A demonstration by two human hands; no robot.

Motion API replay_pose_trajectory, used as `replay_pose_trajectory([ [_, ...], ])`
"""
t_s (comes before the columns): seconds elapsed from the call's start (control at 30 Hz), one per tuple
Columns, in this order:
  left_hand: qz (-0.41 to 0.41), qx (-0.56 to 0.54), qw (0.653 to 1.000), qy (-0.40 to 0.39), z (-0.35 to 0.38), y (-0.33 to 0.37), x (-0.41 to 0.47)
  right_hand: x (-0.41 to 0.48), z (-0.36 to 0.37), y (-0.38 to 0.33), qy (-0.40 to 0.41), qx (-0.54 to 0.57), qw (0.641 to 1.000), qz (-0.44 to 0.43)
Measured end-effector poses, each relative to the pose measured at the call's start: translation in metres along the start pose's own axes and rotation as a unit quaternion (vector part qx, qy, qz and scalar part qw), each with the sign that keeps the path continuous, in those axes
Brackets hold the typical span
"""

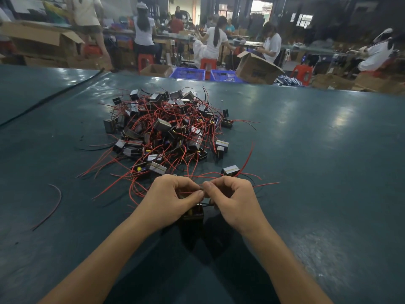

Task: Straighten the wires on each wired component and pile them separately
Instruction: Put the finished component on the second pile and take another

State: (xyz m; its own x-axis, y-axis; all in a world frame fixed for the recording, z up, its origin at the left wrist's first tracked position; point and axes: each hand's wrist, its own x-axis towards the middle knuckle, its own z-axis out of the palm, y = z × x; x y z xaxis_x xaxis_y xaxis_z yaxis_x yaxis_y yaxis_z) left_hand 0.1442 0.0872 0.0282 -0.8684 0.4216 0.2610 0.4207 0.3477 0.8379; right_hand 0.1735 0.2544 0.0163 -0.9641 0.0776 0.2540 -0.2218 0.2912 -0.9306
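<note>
A big tangled pile of small black wired components (168,128) with red and black wires lies in the middle of the dark green table (317,150). In front of it, one black component (194,213) hangs between my hands, mostly hidden by them. My left hand (169,200) and my right hand (234,200) meet fingertip to fingertip above it, each pinching its thin red wire (190,191). One separate component (230,171) lies just beyond my right hand.
A loose red wire (53,205) lies on the table at the left. A black cable (54,95) runs across the far left. Beyond the table's far edge are cardboard boxes (256,68), blue crates (188,73), red stools and several seated people.
</note>
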Motion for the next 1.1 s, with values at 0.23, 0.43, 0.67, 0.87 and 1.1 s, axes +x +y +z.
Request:
replay_pose_trajectory([
  [0.23, 0.053, 0.051, 0.997, 0.027, 0.004, -0.003, 0.0, 0.001, -0.001, -0.003, -0.014, 0.047, 0.997, 0.065],
  [0.43, 0.06, 0.056, 0.996, 0.023, 0.004, -0.003, 0.001, 0.003, -0.001, 0.001, -0.002, 0.099, 0.99, 0.099],
  [0.67, 0.05, 0.049, 0.998, -0.002, 0.001, -0.001, 0.0, 0.002, 0.001, 0.002, 0.004, 0.088, 0.996, 0.033],
  [0.87, -0.019, 0.001, 1.0, -0.006, -0.002, -0.003, 0.002, 0.002, -0.006, 0.002, -0.023, 0.043, 0.999, -0.013],
  [1.1, -0.042, -0.056, 0.997, -0.024, -0.003, -0.002, 0.003, 0.003, -0.008, 0.003, -0.042, 0.061, 0.997, -0.019],
])
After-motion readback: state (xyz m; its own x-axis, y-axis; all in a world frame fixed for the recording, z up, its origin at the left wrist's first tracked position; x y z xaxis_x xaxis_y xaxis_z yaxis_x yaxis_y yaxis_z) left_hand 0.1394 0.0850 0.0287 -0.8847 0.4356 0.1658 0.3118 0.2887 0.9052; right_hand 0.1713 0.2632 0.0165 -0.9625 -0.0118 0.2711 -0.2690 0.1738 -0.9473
